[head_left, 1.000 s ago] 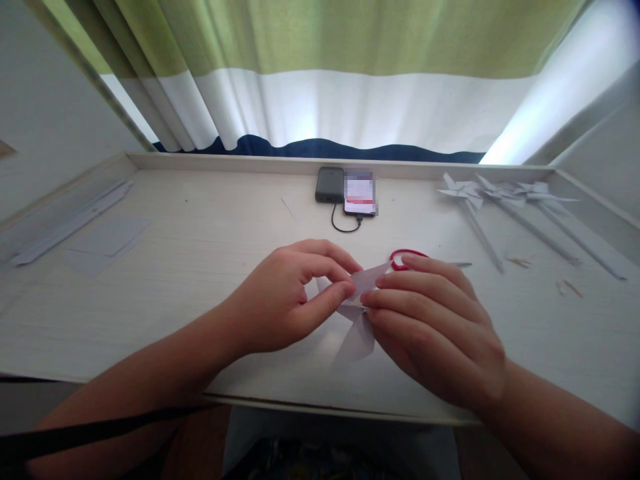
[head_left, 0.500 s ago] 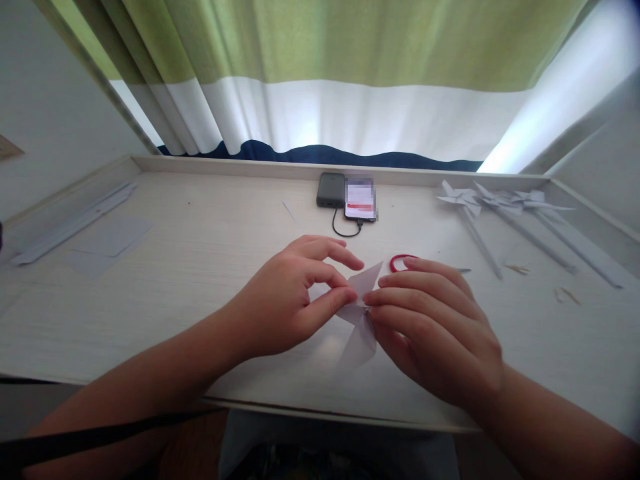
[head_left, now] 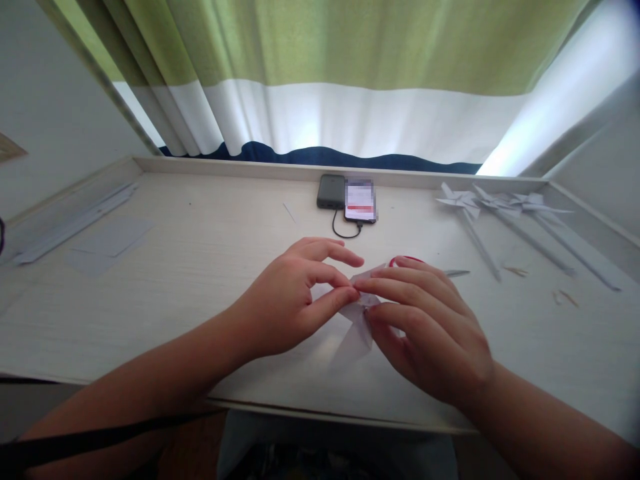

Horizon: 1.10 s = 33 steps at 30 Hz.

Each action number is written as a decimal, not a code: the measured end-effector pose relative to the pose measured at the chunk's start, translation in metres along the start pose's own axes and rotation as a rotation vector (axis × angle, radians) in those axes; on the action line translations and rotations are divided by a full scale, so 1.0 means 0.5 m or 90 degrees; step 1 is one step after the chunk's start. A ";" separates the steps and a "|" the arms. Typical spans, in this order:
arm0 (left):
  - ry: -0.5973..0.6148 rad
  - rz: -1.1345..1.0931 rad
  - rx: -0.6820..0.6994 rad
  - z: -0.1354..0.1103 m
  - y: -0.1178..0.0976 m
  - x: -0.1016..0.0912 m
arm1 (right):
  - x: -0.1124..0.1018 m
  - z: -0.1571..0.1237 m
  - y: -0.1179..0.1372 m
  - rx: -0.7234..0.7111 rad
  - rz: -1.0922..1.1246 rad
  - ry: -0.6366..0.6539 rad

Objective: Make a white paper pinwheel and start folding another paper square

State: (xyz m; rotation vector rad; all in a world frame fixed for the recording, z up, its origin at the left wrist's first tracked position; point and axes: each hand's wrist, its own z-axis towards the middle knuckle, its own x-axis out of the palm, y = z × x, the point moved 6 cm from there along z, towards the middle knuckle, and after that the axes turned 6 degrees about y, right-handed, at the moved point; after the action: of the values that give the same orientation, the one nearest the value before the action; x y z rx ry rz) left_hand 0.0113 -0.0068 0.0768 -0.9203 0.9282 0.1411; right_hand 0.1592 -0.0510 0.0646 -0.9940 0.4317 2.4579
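Observation:
A folded white paper pinwheel [head_left: 356, 333] is between my two hands above the front middle of the desk. My left hand [head_left: 295, 293] pinches its upper left part between thumb and index finger, the other fingers raised. From the right, my right hand [head_left: 430, 327] holds the pinwheel near its centre with thumb and index finger, while its middle finger reaches over the top blade to my left fingertips. The right fingers hide part of the paper. Just behind that hand lies a pair of red-handled scissors [head_left: 457, 273], mostly covered.
Several finished-looking paper pinwheels on sticks [head_left: 483, 243] lie at the right, near small wooden bits [head_left: 516, 271]. A power bank [head_left: 331, 192] is cabled to a phone [head_left: 360, 200] at the back. Paper sheets [head_left: 113, 237] and long paper strips [head_left: 80, 223] lie at the left.
My right hand has shifted slightly left, its middle finger now pressing the upper blade down toward my left fingertips. My left hand has barely moved and keeps its pinch.

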 end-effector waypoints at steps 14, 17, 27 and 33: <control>0.016 0.018 0.009 -0.001 0.000 0.001 | 0.002 -0.002 0.000 -0.008 0.025 0.008; 0.010 0.030 0.014 -0.001 0.001 0.001 | 0.000 -0.003 0.002 -0.012 0.026 0.012; 0.025 0.092 0.083 -0.006 -0.020 -0.006 | 0.002 -0.004 0.006 -0.025 0.026 0.016; 0.037 0.115 0.099 -0.004 -0.016 0.004 | 0.007 -0.004 0.010 -0.033 0.013 0.018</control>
State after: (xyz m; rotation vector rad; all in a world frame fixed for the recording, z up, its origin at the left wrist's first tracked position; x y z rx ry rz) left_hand 0.0152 -0.0138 0.0796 -0.6999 1.0607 0.1937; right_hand 0.1554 -0.0549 0.0612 -1.0520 0.3912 2.4870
